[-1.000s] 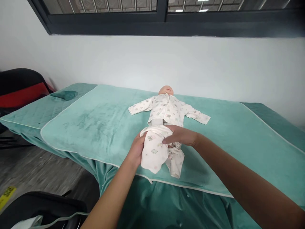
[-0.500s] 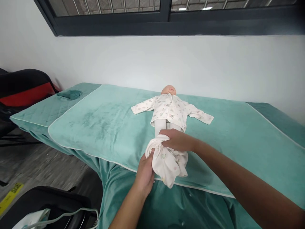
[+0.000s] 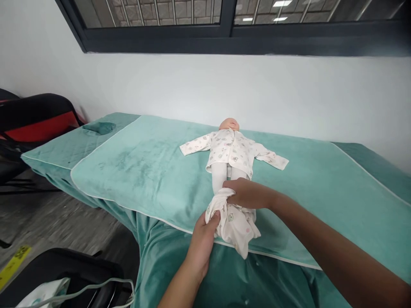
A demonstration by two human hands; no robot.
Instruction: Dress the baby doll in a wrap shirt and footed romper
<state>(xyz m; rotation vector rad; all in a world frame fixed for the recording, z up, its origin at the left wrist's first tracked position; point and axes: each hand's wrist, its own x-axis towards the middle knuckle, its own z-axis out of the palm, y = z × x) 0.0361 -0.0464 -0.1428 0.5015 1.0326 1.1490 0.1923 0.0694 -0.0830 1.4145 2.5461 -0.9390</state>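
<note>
The doll (image 3: 219, 174) lies on its back upon the bed (image 3: 69, 149), dressed in a shirt (image 3: 228, 146). The pants (image 3: 239, 229) are bunched at its lower legs; the left hand (image 3: 203, 240) grasps their side, the right hand (image 3: 248, 193) their upper edge.

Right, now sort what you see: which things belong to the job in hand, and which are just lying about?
Part of the job:
- patterned trousers, held by the left hand and right hand
- doll, on its back
- patterned jacket, on the doll
- green mat, under the doll

Just lying about:
- black-and-red chair
- black seat
- pale cord
- yellow floor strip
</note>
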